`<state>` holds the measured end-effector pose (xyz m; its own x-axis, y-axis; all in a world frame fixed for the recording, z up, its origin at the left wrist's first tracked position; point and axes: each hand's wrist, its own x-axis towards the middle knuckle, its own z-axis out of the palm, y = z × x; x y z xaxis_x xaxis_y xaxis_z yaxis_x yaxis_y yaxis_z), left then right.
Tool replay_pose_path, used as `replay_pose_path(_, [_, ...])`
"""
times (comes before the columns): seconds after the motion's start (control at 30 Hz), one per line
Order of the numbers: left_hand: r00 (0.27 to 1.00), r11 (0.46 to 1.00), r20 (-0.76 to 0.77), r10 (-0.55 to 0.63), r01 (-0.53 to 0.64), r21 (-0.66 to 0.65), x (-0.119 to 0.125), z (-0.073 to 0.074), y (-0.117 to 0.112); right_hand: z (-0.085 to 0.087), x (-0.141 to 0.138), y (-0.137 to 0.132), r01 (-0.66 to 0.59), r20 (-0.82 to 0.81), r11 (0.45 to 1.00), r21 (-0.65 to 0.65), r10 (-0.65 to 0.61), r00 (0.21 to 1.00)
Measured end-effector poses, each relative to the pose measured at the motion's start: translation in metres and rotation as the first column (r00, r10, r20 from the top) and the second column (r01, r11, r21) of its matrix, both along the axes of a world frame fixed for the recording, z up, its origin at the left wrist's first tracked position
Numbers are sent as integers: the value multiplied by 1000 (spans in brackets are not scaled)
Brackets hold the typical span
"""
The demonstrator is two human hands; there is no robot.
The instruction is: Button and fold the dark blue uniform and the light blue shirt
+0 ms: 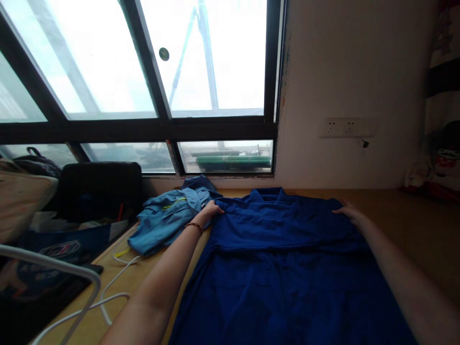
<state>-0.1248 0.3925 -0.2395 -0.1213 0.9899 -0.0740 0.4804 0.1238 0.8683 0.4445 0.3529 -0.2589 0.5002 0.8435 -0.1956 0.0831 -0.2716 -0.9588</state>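
A dark blue garment (280, 258) lies spread on the wooden table (413, 225), its collar towards the window. My left hand (211, 210) rests on the garment's far left shoulder edge, fingers curled on the cloth; a bead bracelet circles that wrist. On the far right shoulder edge, my right hand (348, 211) lies with its fingers pressed down on the fabric. Both arms reach forward over the table.
A lighter blue garment (168, 215) lies crumpled left of the dark one. White cables (115, 287) trail over the table's left edge. A black chair back (100, 189), bags and a white rail (53, 268) stand at left. Window and wall sockets (341, 127) lie behind.
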Motion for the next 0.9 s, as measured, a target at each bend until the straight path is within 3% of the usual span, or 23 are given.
replay_pose_path(0.1, [991,989,93,98,-108,106,8,18,16,18,2,16,49,2,993,111,-49,999])
replay_pose_path(0.23, [968,940,209,142,-198,278,22,71,43,67,0,31,95,86,897,431,-146,986])
replay_pose_path(0.37, [864,782,502,-34,-289,552,30,133,52,133,-1,31,137,70,707,694,-256,964])
replay_pose_path(0.43, [812,717,564,-150,-303,627,32,159,46,162,1,25,135,37,617,775,-259,965])
replay_pose_path(0.53, [772,664,571,-278,-275,695,34,182,22,189,5,10,73,21,583,809,-154,988])
replay_pose_path(0.6, [763,657,564,-315,-254,710,34,184,-1,192,6,-6,26,28,598,801,-81,996])
replay_pose_path(0.67, [761,670,559,-329,-229,706,33,176,-29,183,7,-28,-20,40,624,781,-19,999])
replay_pose_path(0.8, [757,724,579,-302,-212,656,25,138,-96,139,3,-91,-96,22,691,717,115,993])
replay_pose_path(0.9, [788,783,581,-205,-224,580,15,105,-153,101,-4,-150,-75,-13,780,621,105,994])
